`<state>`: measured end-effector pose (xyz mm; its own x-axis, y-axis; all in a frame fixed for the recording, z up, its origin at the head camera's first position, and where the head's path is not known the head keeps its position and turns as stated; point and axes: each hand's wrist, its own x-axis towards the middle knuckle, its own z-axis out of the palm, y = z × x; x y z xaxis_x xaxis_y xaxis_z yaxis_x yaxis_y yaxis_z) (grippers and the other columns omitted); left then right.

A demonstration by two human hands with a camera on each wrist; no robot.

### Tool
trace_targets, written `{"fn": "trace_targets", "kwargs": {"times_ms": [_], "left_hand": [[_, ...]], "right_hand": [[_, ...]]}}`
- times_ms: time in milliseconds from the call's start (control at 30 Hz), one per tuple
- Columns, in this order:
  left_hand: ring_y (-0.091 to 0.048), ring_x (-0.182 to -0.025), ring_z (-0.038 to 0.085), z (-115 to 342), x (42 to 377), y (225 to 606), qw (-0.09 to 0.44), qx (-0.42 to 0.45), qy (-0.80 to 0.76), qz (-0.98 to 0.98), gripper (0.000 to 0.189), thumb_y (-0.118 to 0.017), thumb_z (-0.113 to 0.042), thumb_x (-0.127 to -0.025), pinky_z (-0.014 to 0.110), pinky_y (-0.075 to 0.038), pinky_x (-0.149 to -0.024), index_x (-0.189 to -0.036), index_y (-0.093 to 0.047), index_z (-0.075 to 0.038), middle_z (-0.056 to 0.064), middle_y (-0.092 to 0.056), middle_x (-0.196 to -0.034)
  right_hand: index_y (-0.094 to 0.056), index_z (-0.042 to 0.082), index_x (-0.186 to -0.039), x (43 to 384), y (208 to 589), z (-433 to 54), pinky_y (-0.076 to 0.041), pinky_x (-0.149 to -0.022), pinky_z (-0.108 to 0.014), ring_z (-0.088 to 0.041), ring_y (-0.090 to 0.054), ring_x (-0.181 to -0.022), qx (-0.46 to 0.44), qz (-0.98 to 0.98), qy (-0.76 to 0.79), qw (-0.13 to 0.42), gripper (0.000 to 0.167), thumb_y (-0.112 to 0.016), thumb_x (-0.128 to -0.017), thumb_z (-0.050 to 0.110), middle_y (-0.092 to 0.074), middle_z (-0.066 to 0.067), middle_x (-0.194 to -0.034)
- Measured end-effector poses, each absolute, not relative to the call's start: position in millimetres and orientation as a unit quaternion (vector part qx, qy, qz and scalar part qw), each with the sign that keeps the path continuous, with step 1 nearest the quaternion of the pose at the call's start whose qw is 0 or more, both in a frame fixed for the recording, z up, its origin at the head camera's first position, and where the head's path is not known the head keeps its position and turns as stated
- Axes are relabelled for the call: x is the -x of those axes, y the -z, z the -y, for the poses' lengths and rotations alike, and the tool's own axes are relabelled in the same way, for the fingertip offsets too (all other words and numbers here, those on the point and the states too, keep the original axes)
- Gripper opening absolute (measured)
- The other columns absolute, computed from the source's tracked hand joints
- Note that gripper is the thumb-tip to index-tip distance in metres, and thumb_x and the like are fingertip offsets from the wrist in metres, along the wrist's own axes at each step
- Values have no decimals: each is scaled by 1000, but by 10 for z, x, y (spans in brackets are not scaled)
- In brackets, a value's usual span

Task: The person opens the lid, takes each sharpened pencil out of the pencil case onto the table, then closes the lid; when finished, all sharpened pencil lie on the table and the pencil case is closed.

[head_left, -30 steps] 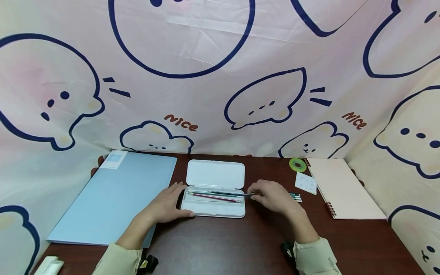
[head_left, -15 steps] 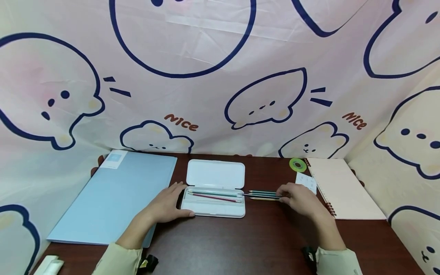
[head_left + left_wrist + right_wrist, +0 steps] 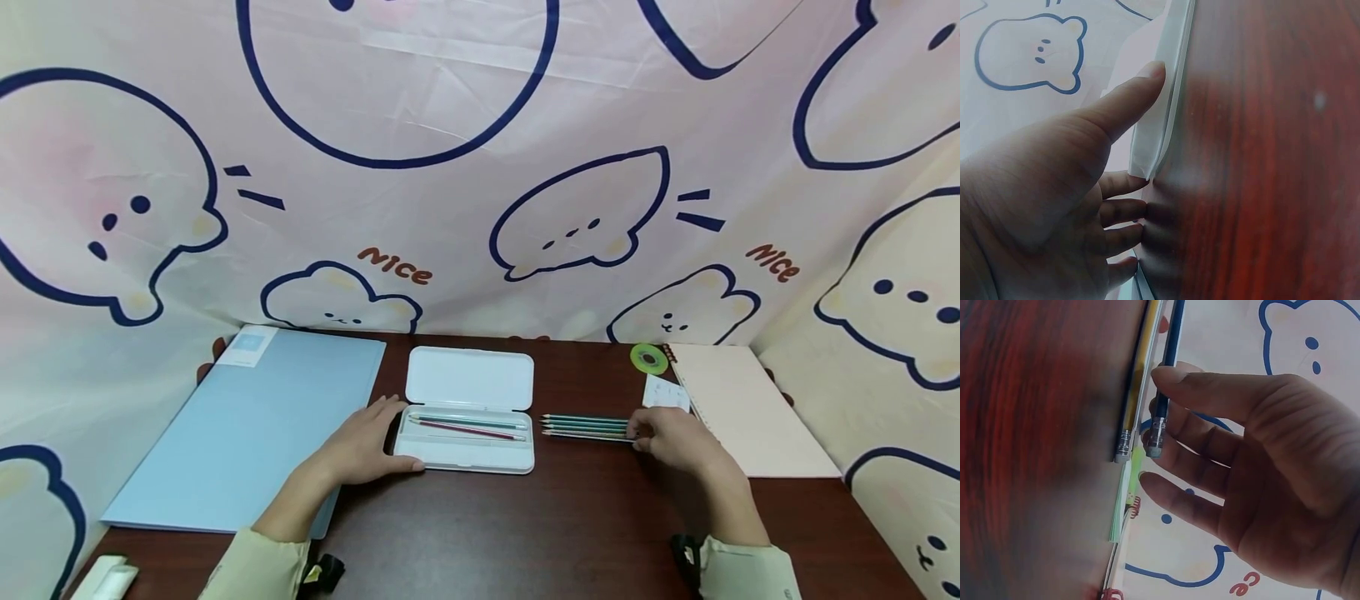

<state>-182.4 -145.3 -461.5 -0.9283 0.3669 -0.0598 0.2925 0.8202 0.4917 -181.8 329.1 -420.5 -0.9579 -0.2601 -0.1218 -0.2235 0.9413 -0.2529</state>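
Note:
My left hand [image 3: 363, 446] holds the left end of the white pencil case [image 3: 465, 460], thumb at the front edge and fingers along the side. The case lies with its lid [image 3: 469, 379] folded back. Inside are a red pencil [image 3: 468, 431] and a green pencil beside it. My right hand [image 3: 678, 437] pinches a dark pencil [image 3: 1174, 337] between thumb and index finger, near its eraser end. Beside it a row of several green pencils [image 3: 585, 423] lies right of the case. A yellow pencil [image 3: 1138, 375] lies along the table in the right wrist view.
A large blue folder [image 3: 262, 425] lies at left, under my left forearm. At right are a spiral notebook [image 3: 757, 408], a small white card [image 3: 663, 392] and a green tape roll [image 3: 648, 359]. White objects [image 3: 107, 577] sit at the front left corner. Printed cloth hangs behind.
My right hand has moved right, away from the case, bringing the dark pencil out to the row of pencils. More of that row shows now. The left hand has stayed on the case.

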Motion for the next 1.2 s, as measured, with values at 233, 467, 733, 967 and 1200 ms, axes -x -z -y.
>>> {"fn": "trace_targets", "kwargs": {"times_ms": [233,467,733,967,1200], "left_hand": [[-34,-148,46,1457,1828,4616,77,-171,-245,-951,99,-81,-63,-75,65,-34,-114,-148,-46,-7,23,-40,-158],[-34,-148,46,1456,1831,4609,77,-172,-245,-951,98,-81,-63,-75,65,-34,-115,-148,-47,-7,24,-40,-158],[-33,-149,46,1461,1830,4610,78,-172,-248,-950,97,-81,-62,-76,65,-33,-116,-148,-47,-7,24,-40,-158],[-33,-148,47,1456,1829,4606,78,-175,-248,-949,95,-81,-62,-76,65,-33,-115,-147,-47,-7,24,-41,-157],[-33,-149,47,1448,1822,4596,81,-174,-247,-950,96,-80,-63,-77,65,-33,-116,-147,-47,-7,25,-40,-158]], "right_hand": [[-69,21,-88,1834,4229,-3291,-43,-68,-36,-16,-51,-75,108,-983,116,95,13,-72,-88,8,-65,5,-83],[-70,22,-88,1845,4239,-3291,-44,-67,-35,-16,-51,-75,100,-983,118,100,14,-72,-89,8,-65,5,-82],[-70,19,-92,1874,4259,-3326,-46,-69,-38,-17,-52,-76,90,-984,112,103,13,-71,-89,7,-64,3,-82],[-70,18,-92,1886,4288,-3340,-46,-70,-39,-17,-53,-77,91,-986,108,89,12,-70,-88,6,-63,3,-81],[-68,18,-88,1896,4322,-3311,-44,-69,-38,-17,-52,-77,89,-987,107,79,10,-73,-88,9,-62,3,-80]]}}
